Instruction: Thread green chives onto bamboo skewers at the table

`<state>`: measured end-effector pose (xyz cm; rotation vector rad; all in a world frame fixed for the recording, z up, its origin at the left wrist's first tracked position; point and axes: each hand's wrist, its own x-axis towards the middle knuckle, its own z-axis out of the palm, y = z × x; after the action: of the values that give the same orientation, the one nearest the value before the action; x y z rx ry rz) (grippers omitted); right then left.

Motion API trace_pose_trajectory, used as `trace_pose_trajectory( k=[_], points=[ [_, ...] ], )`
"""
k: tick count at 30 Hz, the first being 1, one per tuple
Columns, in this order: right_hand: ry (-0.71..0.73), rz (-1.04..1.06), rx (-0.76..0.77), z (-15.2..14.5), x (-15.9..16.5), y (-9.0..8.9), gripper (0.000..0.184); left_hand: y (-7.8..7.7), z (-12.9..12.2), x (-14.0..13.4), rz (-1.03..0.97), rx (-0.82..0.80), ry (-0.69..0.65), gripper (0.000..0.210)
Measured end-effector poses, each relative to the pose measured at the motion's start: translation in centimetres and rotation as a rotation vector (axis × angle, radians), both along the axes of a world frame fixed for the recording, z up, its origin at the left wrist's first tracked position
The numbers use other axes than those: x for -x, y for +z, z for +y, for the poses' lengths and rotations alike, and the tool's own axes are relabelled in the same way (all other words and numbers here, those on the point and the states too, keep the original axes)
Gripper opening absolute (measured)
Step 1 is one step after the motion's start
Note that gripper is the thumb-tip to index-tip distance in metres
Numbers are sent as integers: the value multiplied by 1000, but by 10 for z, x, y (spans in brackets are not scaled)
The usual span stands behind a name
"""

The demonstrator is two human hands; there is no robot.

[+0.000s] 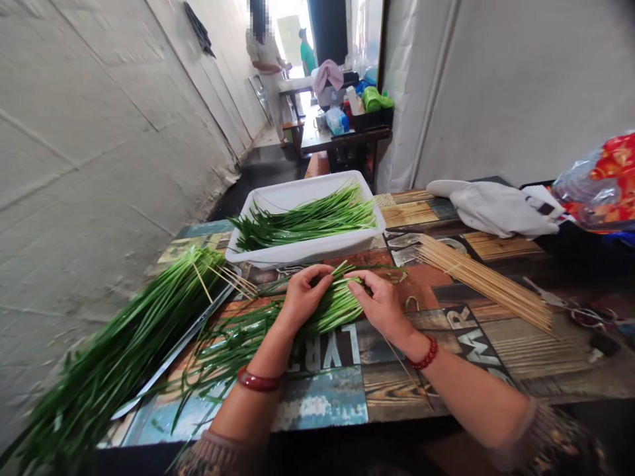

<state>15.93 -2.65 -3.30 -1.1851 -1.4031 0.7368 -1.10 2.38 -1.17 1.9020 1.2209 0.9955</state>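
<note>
A loose bunch of garlic chives (337,305) lies on the table, pale stalk ends to the right and dark leaves to the left. My left hand (308,294) is closed on the upper stalks, thumb against the fingers. My right hand (381,301) pinches the stalk ends from the other side, its fingertips partly hidden. A thin wooden skewer (409,370) shows below my right wrist; I cannot tell whether my hand touches it. Just beyond my hands, a white plastic tub (302,252) holds more chives (307,221).
At left, a large heap of chives (133,317) with several skewers rests on a metal tray (173,357). A skewer bundle (486,284), scissors (585,314) and a pale cap (501,208) lie at right. One person (268,73) stands in the background, another farther off.
</note>
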Motion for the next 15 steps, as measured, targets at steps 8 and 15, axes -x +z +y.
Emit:
trace_pose_trajectory(
  k=[8,15],
  points=[
    [48,-11,66,1,-2,-3,23,-7,-3,0,-51,-16,-40,17],
    [86,-3,136,2,-5,-5,24,-3,-5,-1,-35,-77,-40,14]
  ],
)
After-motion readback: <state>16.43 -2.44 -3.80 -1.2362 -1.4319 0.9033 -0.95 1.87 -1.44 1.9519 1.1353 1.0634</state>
